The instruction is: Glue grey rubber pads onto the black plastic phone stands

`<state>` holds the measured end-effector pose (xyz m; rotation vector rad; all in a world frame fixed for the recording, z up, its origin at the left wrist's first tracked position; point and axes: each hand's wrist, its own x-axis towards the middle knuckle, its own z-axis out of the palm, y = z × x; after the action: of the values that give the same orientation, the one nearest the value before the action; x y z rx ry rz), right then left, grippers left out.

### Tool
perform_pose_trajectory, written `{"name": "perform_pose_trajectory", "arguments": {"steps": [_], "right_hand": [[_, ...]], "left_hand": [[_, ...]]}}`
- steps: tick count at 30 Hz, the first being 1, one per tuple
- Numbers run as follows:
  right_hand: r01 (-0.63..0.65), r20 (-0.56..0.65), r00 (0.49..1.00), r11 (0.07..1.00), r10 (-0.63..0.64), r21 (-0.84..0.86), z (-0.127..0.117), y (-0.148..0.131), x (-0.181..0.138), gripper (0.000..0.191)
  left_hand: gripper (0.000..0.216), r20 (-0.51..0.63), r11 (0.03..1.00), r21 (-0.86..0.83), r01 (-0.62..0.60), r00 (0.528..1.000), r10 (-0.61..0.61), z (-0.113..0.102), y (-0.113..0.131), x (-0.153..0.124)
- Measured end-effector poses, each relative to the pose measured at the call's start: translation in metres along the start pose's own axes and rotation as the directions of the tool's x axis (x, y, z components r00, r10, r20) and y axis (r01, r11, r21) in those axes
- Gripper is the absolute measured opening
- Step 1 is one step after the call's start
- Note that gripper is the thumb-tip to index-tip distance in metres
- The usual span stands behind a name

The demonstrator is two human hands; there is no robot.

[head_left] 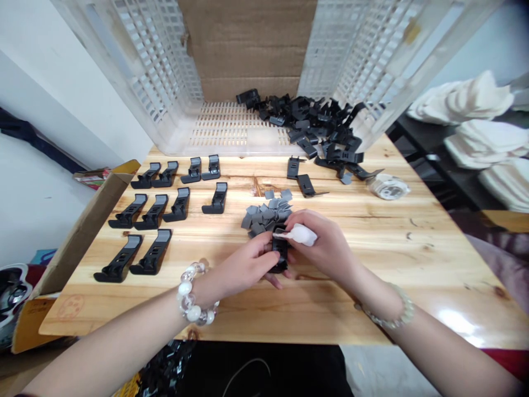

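My left hand (257, 258) is closed around a black plastic clip-like part (280, 255), held low over the wooden table. In my right hand (320, 242) is a small white squeeze bottle (305, 235), its thin nozzle touching or just above the upper end of the black part. Just beyond my hands lies a heap of small grey pads (266, 214). Rows of similar black parts (155, 252) stand at the left, each with a grey pad at its upper end. Two loose black parts (306, 185) lie past the heap.
A white plastic crate (248, 144) lies with its open side toward me, a pile of black parts (314, 124) spilling out at its right. A roll of white tape (388, 187) sits at the right. Cardboard boxes (70, 242) stand beside the table's left edge.
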<state>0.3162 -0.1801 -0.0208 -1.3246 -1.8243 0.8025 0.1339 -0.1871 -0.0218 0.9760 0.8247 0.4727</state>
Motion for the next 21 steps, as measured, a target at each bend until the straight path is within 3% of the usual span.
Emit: {"name": "perform_pose_trajectory", "arguments": {"steps": [6,12,21], "right_hand": [[-0.107,-0.012,0.994,0.994,0.108,0.009,0.0015,0.0021,0.0002,0.009],[-0.197,0.044,0.98,0.966,0.193,0.168,0.0003,0.0059,0.0013,0.017],[-0.25,0.123,0.967,0.928,0.223,0.276,0.0003,-0.0014,-0.0015,0.017]], "left_hand": [[0.019,0.004,1.0,-0.013,0.003,1.0,-0.003,-0.0014,-0.0016,0.0014],[0.02,-0.005,1.0,-0.014,0.006,1.0,-0.006,0.0008,-0.0038,0.0011],[0.024,0.003,0.999,-0.014,-0.034,0.999,0.034,-0.0001,-0.0051,-0.0006]]}}
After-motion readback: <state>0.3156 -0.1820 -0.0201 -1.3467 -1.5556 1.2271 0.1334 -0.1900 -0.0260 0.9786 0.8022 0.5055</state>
